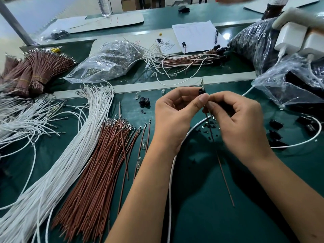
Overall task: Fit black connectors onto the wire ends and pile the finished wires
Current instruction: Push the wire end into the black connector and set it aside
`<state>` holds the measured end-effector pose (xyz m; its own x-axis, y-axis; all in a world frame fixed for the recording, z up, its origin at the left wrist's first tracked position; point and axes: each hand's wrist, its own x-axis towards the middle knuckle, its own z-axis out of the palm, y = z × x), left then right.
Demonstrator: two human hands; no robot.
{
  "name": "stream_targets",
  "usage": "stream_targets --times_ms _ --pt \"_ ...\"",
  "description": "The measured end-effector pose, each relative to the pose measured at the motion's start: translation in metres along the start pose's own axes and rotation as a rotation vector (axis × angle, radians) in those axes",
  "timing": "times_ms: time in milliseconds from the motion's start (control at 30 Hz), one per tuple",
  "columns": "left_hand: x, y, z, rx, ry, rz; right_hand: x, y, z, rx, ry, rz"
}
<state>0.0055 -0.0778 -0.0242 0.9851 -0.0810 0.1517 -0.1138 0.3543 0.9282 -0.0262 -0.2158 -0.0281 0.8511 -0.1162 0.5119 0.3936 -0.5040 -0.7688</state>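
Green counter (201,216) below: my left hand (172,116) pinches the light black connector (201,91); my right hand (240,123) pinches the limp brown wire (225,176) just beneath, best held near its tip.

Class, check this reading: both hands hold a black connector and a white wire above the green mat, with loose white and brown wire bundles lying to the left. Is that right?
Not quite. The head view shows the wire hanging from the black connector is brown, not white. The rest holds: left hand and right hand hold them above the green mat, with white bundle and brown bundle left.
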Motion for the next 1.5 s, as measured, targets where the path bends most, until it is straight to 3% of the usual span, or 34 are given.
stream_targets --times_ms 367,933,1500 --pt "-0.0009 0.0003 0.0001 0.02 0.06 -0.066 -0.0005 0.0036 0.0043 0.101 -0.007 0.105" --pt "-0.0017 -0.0009 0.0004 -0.025 0.02 -0.143 -0.0002 0.0025 0.0014 0.076 0.043 0.081" --pt "0.0009 -0.0035 -0.0026 -0.039 0.041 -0.035 -0.0011 0.0017 0.0038 0.018 0.0 0.058"
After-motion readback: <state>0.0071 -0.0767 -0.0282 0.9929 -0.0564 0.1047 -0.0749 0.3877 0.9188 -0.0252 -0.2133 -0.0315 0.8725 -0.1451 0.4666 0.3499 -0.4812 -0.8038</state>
